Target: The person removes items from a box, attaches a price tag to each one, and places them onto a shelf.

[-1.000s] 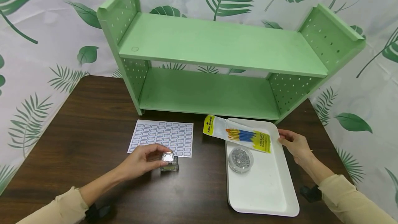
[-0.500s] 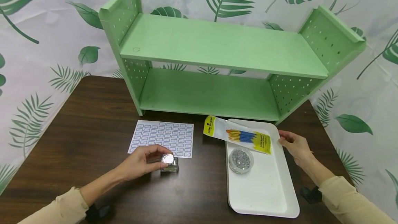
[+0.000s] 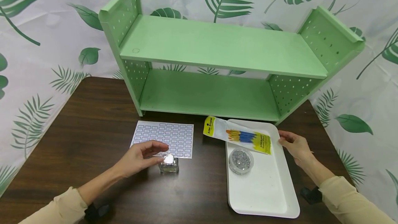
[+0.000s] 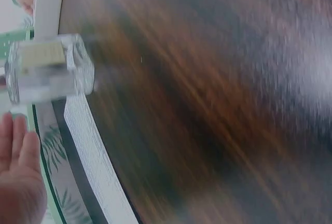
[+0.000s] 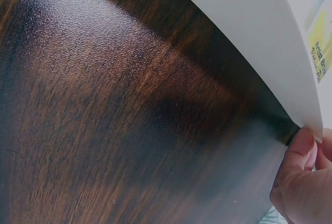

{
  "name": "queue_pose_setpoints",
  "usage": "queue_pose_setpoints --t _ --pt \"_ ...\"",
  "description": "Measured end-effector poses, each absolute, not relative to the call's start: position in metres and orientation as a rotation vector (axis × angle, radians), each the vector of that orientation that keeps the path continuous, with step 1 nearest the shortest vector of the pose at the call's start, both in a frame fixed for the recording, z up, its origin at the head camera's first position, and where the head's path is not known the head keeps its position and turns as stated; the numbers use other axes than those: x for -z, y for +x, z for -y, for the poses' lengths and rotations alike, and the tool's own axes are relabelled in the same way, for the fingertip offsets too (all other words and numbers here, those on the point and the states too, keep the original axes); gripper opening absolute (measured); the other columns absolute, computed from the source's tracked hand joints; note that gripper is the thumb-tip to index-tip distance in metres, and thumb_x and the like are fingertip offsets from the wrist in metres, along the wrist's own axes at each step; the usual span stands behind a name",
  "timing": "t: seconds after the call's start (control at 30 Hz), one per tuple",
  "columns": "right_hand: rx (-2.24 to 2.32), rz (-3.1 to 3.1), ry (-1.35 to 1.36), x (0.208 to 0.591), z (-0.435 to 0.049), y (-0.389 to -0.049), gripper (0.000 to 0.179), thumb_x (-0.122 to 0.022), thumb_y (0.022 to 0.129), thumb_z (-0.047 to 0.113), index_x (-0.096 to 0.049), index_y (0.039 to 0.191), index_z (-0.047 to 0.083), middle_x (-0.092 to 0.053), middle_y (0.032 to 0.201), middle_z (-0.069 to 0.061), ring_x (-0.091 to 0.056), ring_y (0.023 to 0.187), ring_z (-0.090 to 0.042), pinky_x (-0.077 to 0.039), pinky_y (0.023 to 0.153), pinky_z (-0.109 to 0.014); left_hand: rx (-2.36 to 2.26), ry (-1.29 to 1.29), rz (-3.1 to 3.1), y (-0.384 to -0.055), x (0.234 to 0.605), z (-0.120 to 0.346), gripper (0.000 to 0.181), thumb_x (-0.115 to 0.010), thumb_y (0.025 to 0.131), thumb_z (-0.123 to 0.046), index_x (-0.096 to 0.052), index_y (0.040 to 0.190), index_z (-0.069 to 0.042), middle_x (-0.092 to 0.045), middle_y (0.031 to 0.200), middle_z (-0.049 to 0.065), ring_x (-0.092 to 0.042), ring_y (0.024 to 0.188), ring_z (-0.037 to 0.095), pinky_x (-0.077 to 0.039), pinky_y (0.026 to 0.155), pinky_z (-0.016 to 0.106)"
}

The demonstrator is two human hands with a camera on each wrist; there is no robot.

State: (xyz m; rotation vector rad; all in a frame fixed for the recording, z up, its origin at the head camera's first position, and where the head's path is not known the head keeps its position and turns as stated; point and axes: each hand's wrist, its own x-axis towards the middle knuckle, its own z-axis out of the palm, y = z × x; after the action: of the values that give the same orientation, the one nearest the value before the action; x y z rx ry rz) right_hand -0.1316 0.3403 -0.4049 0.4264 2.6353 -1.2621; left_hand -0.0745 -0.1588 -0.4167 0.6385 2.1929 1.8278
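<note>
Glass catches the light at lower centre of the head view: a small square bottle [image 3: 169, 164] with a shiny silver cap stands upright on the dark wood table [image 3: 93, 120], just below the sheet of blue-outlined labels [image 3: 163, 138]. The left hand [image 3: 140, 158] hovers right beside it, fingers relaxed and spread above the cap, gripping nothing. In the blurred left wrist view the bottle [image 4: 49, 76] stands apart from the fingertips [image 4: 18, 141].

At right of the frame, the right hand [image 3: 295, 146] rests against the far right rim of the white tray [image 3: 264, 189], its fingertips [image 5: 301, 146] curled onto the tray's edge. On the tray lie a packet of paint brushes [image 3: 237, 134], overhanging its upper left corner, and a round clear container of silvery beads [image 3: 240, 160]. A green two-tier shelf [image 3: 217, 47] fills the upper middle.
</note>
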Motion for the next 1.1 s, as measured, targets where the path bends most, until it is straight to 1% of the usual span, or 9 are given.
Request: queue_pose_setpoints --t 0.13,0.23,0.3,0.37,0.43,0.53,0.67,0.77,1.1 --pt "1.258 -2.641 0.430 0.405 -0.340 -0.132 0.042 -0.051 0.095 0.007 -0.043 0.133 -0.010 -0.052 0.108 -0.013 -0.050 0.084 -0.009 -0.047 0.067 -0.014 -1.797 0.399 -2.445 -0.087 0.415 0.170 0.031 -0.068 0.085 -0.004 -0.059 0.112 0.008 -0.063 0.111 0.027 -0.064 0.096 0.008 -0.051 0.082 0.017" --pt "1.256 -2.645 0.427 0.404 -0.340 -0.132 0.042 -0.051 0.095 0.008 -0.043 0.133 -0.010 -0.053 0.107 -0.013 -0.050 0.084 -0.009 -0.047 0.066 -0.014 -1.650 0.189 -2.657 -0.099 0.413 0.185 0.034 -0.068 0.086 -0.009 -0.059 0.114 0.008 -0.064 0.109 0.025 -0.066 0.091 0.015 -0.050 0.072 0.012" --pt "1.254 -2.648 0.421 0.405 -0.341 -0.132 0.043 -0.052 0.095 0.008 -0.043 0.133 -0.010 -0.053 0.106 -0.012 -0.050 0.083 -0.008 -0.047 0.067 -0.014 -1.514 0.083 -2.764 -0.107 0.414 0.196 0.037 -0.068 0.086 -0.011 -0.058 0.117 0.007 -0.065 0.109 0.024 -0.067 0.090 0.022 -0.048 0.068 0.009" --pt "1.254 -2.649 0.419 0.405 -0.341 -0.132 0.043 -0.052 0.095 0.009 -0.043 0.133 -0.010 -0.053 0.106 -0.012 -0.050 0.083 -0.008 -0.048 0.067 -0.014 -1.406 0.028 -2.835 -0.114 0.416 0.205 0.038 -0.068 0.086 -0.012 -0.058 0.117 0.007 -0.065 0.108 0.024 -0.066 0.089 0.030 -0.047 0.064 0.009" --pt "1.251 -2.651 0.416 0.405 -0.341 -0.132 0.043 -0.052 0.095 0.009 -0.043 0.133 -0.010 -0.053 0.107 -0.012 -0.050 0.083 -0.008 -0.048 0.067 -0.014 -1.313 0.008 -2.890 -0.121 0.419 0.211 0.038 -0.069 0.085 -0.013 -0.058 0.116 0.007 -0.066 0.105 0.025 -0.067 0.087 0.031 -0.047 0.060 0.012" --pt "1.249 -2.654 0.415 0.404 -0.340 -0.132 0.043 -0.051 0.095 0.009 -0.043 0.133 -0.010 -0.053 0.107 -0.012 -0.050 0.083 -0.008 -0.048 0.067 -0.014 -1.211 -0.001 -2.937 -0.128 0.421 0.216 0.039 -0.071 0.083 -0.014 -0.059 0.113 0.008 -0.066 0.103 0.025 -0.066 0.085 0.032 -0.050 0.061 0.021" --pt "1.248 -2.658 0.416 0.404 -0.340 -0.132 0.043 -0.051 0.095 0.008 -0.044 0.133 -0.010 -0.053 0.106 -0.012 -0.050 0.082 -0.007 -0.048 0.067 -0.014 -1.098 0.001 -2.965 -0.133 0.423 0.218 0.041 -0.072 0.082 -0.018 -0.060 0.111 0.008 -0.066 0.101 0.024 -0.065 0.083 0.031 -0.051 0.068 0.036" --pt "1.244 -2.658 0.415 0.405 -0.340 -0.131 0.042 -0.052 0.095 0.008 -0.044 0.133 -0.010 -0.053 0.106 -0.012 -0.050 0.082 -0.008 -0.048 0.067 -0.014 -1.038 -0.006 -2.965 -0.136 0.423 0.216 0.043 -0.073 0.081 -0.020 -0.060 0.111 0.008 -0.066 0.100 0.023 -0.063 0.085 0.031 -0.049 0.072 0.042" --pt "1.241 -2.655 0.427 0.406 -0.339 -0.131 0.042 -0.051 0.095 0.008 -0.043 0.133 -0.010 -0.052 0.110 -0.016 -0.051 0.086 -0.013 -0.048 0.066 -0.014 -0.974 -0.064 -2.966 -0.141 0.428 0.212 0.040 -0.073 0.081 -0.019 -0.060 0.108 0.007 -0.064 0.096 0.019 -0.060 0.084 0.030 -0.047 0.069 0.043"
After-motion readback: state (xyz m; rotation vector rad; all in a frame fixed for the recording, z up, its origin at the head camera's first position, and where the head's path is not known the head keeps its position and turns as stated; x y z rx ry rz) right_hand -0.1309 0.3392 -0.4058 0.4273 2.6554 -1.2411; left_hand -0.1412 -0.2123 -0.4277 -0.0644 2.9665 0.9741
